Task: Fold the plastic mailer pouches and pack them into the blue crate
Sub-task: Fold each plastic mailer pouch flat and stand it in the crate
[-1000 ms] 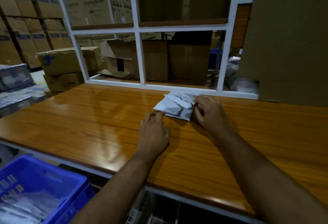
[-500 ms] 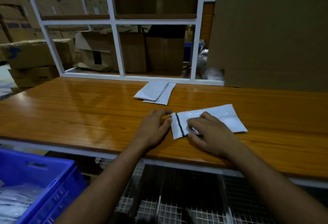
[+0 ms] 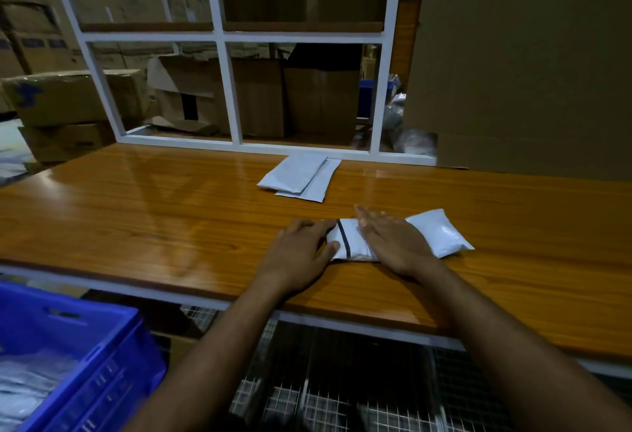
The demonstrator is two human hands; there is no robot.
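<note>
White pouch [image 3: 434, 231] w/ black stripe, blue crate [image 3: 102, 356], orange woodgrain table [image 3: 171, 219], white frame [image 3: 225, 83].

Dim storeroom: wood-grain bench [image 3: 136, 212] w/ white frame [image 3: 222, 38], cardboard boxes [image 3: 68, 96] stacked behind.
</note>
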